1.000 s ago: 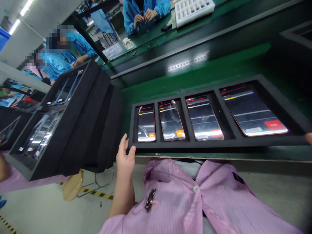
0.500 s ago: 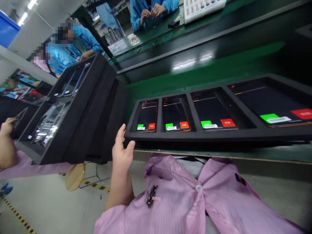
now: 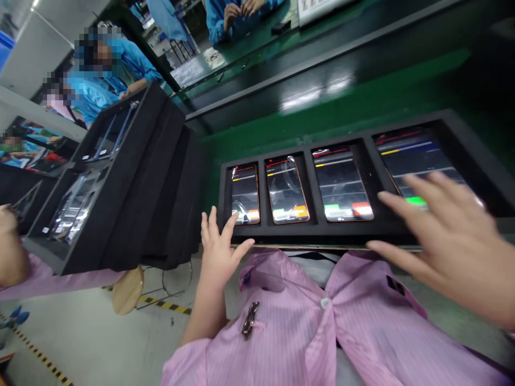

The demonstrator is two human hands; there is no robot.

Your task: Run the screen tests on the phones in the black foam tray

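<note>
A black foam tray [image 3: 322,231] lies on the green belt, holding several phones in separate compartments. The leftmost phone [image 3: 245,194], the second phone [image 3: 286,190] and the third phone [image 3: 341,185] show test screens under glossy plastic film. The fourth phone [image 3: 414,153] is partly hidden under my right hand [image 3: 450,241], which spreads over it with its fingers apart. I cannot tell whether those fingers touch it. My left hand [image 3: 219,252] is open and empty, its fingertips close to the tray's front edge below the leftmost phone.
A stack of black foam trays [image 3: 132,177] with more phones stands left of the belt. A co-worker's hand [image 3: 10,241] shows at the far left. Two people in blue smocks [image 3: 100,80] stand behind the stack. A stool [image 3: 127,289] stands on the floor below.
My right hand has come in from the right edge over the tray's far compartments. My left hand has moved closer to the tray, with its fingers spread wider.
</note>
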